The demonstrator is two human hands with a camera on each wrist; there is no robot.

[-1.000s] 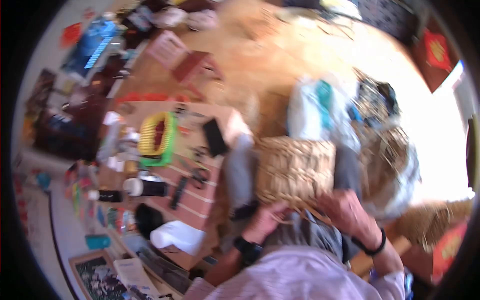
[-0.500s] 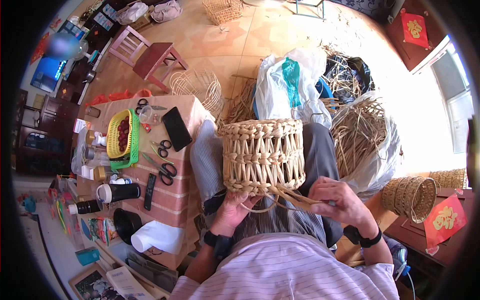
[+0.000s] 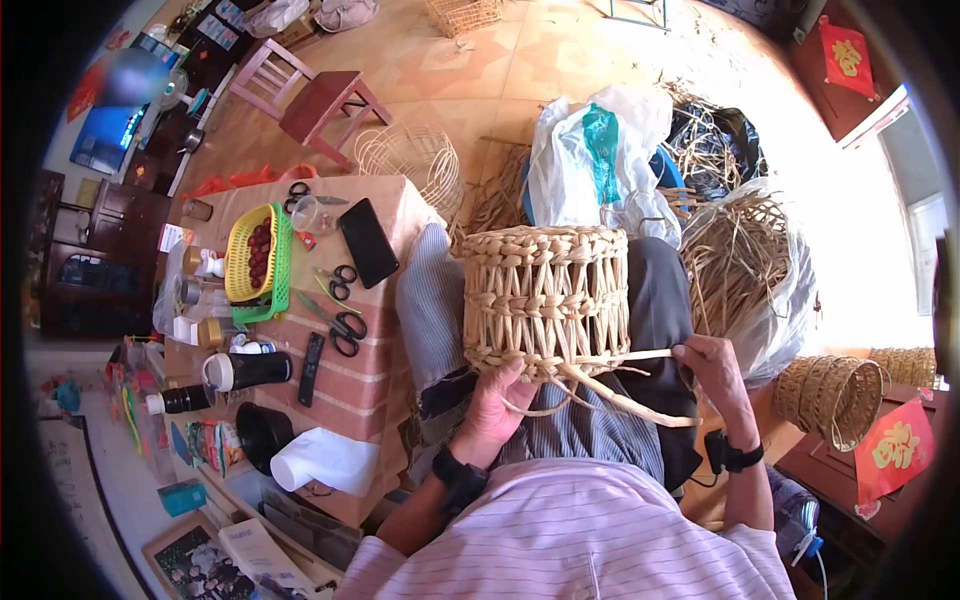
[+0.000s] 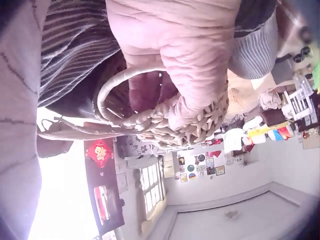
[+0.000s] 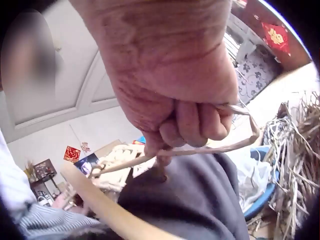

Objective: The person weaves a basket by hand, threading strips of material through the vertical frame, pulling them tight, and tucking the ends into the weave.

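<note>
A woven straw basket (image 3: 545, 300) stands between the person's knees. The left hand (image 3: 491, 408) grips its near lower rim, thumb outside; in the left wrist view that hand (image 4: 175, 55) has fingers inside the rim. Pinched in the right hand (image 3: 718, 372), a straw strand (image 3: 648, 355) runs taut from the rim's right side. The right wrist view shows the right hand (image 5: 175, 90) with curled fingers and the strand (image 5: 200, 150) looping past them. Loose strands (image 3: 635, 405) hang from the rim between the hands.
At left, a cloth-covered table (image 3: 375, 400) bears scissors (image 3: 347, 334), a phone (image 3: 368, 243) and a yellow basket (image 3: 250, 255). Bagged straw (image 3: 735, 260) lies at right, near finished woven baskets (image 3: 828, 398). A red chair (image 3: 318, 105) stands beyond the table.
The right hand has moved right, away from the rim, drawing one strand out straight. Other strands that it held are loose. The left hand keeps its grip on the rim.
</note>
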